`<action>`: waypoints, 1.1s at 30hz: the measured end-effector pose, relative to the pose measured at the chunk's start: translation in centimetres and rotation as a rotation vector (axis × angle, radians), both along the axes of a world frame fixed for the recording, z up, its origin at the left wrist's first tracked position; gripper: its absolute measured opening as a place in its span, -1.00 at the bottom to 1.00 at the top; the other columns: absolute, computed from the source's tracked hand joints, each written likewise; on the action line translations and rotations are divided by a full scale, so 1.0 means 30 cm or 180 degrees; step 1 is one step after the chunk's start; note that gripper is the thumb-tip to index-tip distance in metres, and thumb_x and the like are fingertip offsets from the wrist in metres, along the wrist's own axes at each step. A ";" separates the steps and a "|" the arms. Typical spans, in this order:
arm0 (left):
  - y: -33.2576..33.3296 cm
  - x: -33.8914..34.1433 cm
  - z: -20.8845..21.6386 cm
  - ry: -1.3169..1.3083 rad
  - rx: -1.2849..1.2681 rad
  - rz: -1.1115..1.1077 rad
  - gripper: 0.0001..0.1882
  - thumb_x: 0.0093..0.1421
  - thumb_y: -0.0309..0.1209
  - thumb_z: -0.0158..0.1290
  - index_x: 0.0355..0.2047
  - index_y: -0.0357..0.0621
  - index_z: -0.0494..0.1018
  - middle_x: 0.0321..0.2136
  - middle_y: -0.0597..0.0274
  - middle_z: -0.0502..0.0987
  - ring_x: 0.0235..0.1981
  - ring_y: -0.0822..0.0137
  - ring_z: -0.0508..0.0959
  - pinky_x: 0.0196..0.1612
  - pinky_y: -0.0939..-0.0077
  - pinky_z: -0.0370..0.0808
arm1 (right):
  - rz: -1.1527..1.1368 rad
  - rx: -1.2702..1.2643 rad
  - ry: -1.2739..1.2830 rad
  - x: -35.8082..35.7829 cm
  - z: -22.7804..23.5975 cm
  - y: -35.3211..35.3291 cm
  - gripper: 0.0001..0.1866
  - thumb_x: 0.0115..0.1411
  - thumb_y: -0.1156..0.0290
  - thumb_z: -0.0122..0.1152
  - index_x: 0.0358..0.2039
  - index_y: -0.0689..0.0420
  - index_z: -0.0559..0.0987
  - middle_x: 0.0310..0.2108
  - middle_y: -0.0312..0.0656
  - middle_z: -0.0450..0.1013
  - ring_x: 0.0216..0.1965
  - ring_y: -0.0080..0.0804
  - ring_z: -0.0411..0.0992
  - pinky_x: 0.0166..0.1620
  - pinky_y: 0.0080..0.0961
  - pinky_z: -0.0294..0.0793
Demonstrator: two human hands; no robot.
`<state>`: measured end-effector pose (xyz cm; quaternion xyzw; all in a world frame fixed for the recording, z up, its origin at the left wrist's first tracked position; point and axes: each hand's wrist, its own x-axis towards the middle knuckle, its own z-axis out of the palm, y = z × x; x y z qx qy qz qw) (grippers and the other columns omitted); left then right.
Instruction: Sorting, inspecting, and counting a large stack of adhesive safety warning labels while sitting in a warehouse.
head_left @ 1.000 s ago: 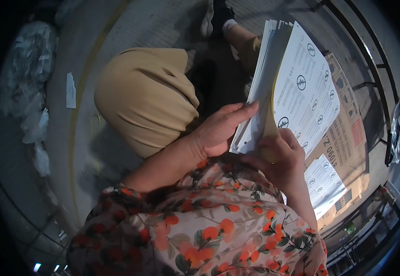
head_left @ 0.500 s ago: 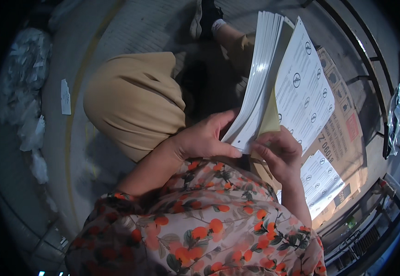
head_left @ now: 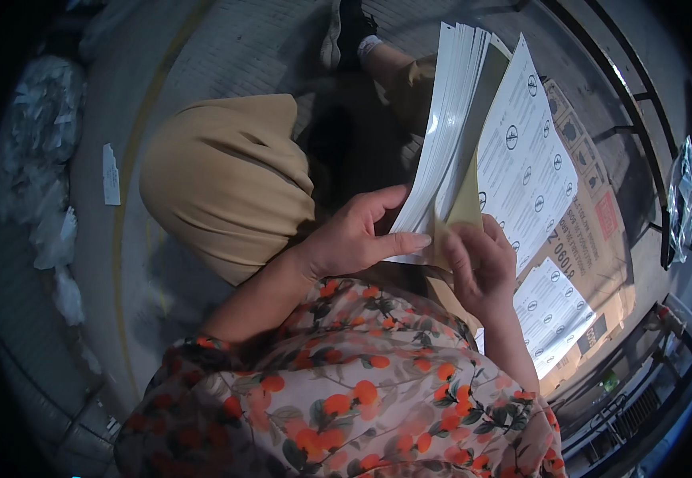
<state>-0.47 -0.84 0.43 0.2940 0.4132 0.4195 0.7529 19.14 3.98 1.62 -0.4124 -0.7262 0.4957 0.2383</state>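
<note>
A thick stack of glossy white sheets [head_left: 440,135] stands tilted in front of me, its lower end in my left hand [head_left: 354,237]. My left thumb presses across the front of the stack, while the other fingers are behind it. At the stack's right side, my right hand [head_left: 483,267] has its fingers curled at the lower corner of a label sheet [head_left: 525,163]. That sheet is white with printed round symbols and fans out to the right. Its yellowish backing [head_left: 467,199] shows beside the stack. The right fingertips are partly hidden and slightly blurred.
A flat brown cardboard box [head_left: 577,219] lies to the right, with another printed label sheet [head_left: 551,315] on it. Beyond is a black metal frame [head_left: 641,103]. Clear plastic bags [head_left: 47,135] lie at the far left, and a white paper strip [head_left: 111,175] on the floor.
My left thumb has slid right over the stack's lower edge. The right fingers have shifted at the sheet's corner, and the yellowish backing bends more there. The gap behind the front sheet looks wider.
</note>
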 end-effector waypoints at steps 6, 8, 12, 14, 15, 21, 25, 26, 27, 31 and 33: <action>0.002 0.002 -0.011 -0.0121 0.0020 0.0110 -0.54 0.12 -0.52 0.06 0.04 -0.33 0.27 -0.13 0.21 0.46 -0.13 0.53 0.43 -0.03 0.63 0.35 | -0.0275 -0.0858 0.0409 0.019 -0.009 -0.002 -0.88 0.10 0.55 0.19 -0.33 0.28 0.57 -0.35 -0.16 0.43 -0.30 -0.47 0.41 -0.23 -0.61 0.36; 0.002 0.003 -0.018 -0.0151 0.0031 0.0129 -0.54 0.12 -0.53 0.05 0.04 -0.32 0.26 -0.13 0.21 0.47 -0.13 0.53 0.44 -0.03 0.62 0.36 | -0.0384 -0.1219 0.0674 0.023 -0.012 0.004 -0.88 0.09 0.56 0.21 -0.33 0.28 0.58 -0.32 -0.18 0.43 -0.28 -0.49 0.41 -0.20 -0.61 0.36; 0.001 0.007 -0.031 -0.0460 -0.0238 0.0332 -0.57 0.13 -0.53 0.04 0.03 -0.32 0.28 -0.14 0.20 0.47 -0.15 0.52 0.45 -0.06 0.61 0.40 | -0.0681 -0.1852 0.1202 0.016 -0.027 0.006 -0.86 0.00 0.54 0.29 -0.39 0.29 0.60 -0.30 -0.22 0.46 -0.29 -0.48 0.38 -0.17 -0.57 0.33; 0.004 0.009 -0.033 -0.0505 -0.0256 0.0406 -0.58 0.14 -0.53 0.04 0.02 -0.31 0.29 -0.15 0.19 0.48 -0.16 0.52 0.47 -0.07 0.60 0.41 | -0.0656 -0.1954 0.1164 0.027 -0.033 0.013 -0.87 0.00 0.56 0.29 -0.39 0.29 0.60 -0.28 -0.21 0.46 -0.26 -0.49 0.40 -0.16 -0.58 0.35; 0.007 0.008 -0.035 -0.0512 -0.0270 0.0446 -0.61 0.14 -0.53 0.05 -0.01 -0.31 0.31 -0.18 0.20 0.49 -0.19 0.51 0.48 -0.09 0.60 0.43 | -0.0625 -0.2057 0.1124 0.030 -0.036 0.015 -0.88 0.00 0.58 0.29 -0.39 0.29 0.60 -0.27 -0.19 0.46 -0.23 -0.50 0.41 -0.14 -0.59 0.37; 0.015 0.028 -0.061 -0.0243 -0.0480 0.0694 -0.70 0.13 -0.53 0.07 -0.10 -0.29 0.38 -0.25 0.20 0.53 -0.26 0.51 0.51 -0.15 0.59 0.46 | -0.0719 -0.2136 0.1171 0.028 -0.060 0.014 -0.91 -0.04 0.57 0.33 -0.50 0.28 0.58 -0.29 -0.23 0.46 -0.28 -0.53 0.40 -0.17 -0.63 0.35; 0.007 0.035 -0.088 -0.0285 -0.0475 0.0831 -0.71 0.14 -0.54 0.06 -0.10 -0.29 0.40 -0.24 0.20 0.53 -0.24 0.50 0.51 -0.14 0.59 0.46 | -0.0821 -0.2297 0.1594 0.064 -0.123 0.006 -0.89 -0.03 0.58 0.31 -0.49 0.26 0.53 -0.34 -0.27 0.44 -0.29 -0.56 0.38 -0.19 -0.64 0.34; 0.010 0.035 -0.088 -0.0291 -0.0464 0.0817 -0.71 0.14 -0.54 0.06 -0.10 -0.29 0.40 -0.24 0.20 0.53 -0.24 0.50 0.51 -0.14 0.59 0.46 | -0.0880 -0.2368 0.1680 0.077 -0.142 0.004 -0.90 -0.01 0.59 0.28 -0.46 0.23 0.52 -0.35 -0.28 0.43 -0.30 -0.57 0.37 -0.20 -0.64 0.34; 0.009 0.035 -0.085 -0.0288 -0.0442 0.0850 -0.71 0.14 -0.55 0.05 -0.11 -0.30 0.40 -0.23 0.20 0.53 -0.24 0.51 0.51 -0.13 0.60 0.46 | -0.0923 -0.2455 0.1771 0.070 -0.139 0.006 -0.90 0.02 0.60 0.25 -0.43 0.21 0.50 -0.35 -0.29 0.41 -0.31 -0.58 0.36 -0.21 -0.63 0.33; 0.011 0.047 -0.079 -0.0228 -0.0368 0.0969 -0.76 0.12 -0.57 0.03 -0.17 -0.34 0.43 -0.32 0.23 0.53 -0.32 0.54 0.51 -0.22 0.63 0.48 | -0.0917 -0.1659 0.1516 0.016 -0.074 -0.008 -0.91 0.10 0.64 0.09 -0.36 0.20 0.49 -0.36 -0.25 0.39 -0.34 -0.55 0.34 -0.24 -0.62 0.33; 0.009 0.040 -0.077 -0.0207 -0.0340 0.0894 -0.74 0.13 -0.57 0.03 -0.14 -0.33 0.42 -0.28 0.22 0.53 -0.28 0.53 0.51 -0.18 0.62 0.47 | -0.0857 -0.0405 0.0726 -0.003 -0.070 -0.005 -0.84 0.09 0.67 0.01 -0.32 0.19 0.49 -0.33 -0.17 0.38 -0.37 -0.46 0.35 -0.28 -0.61 0.34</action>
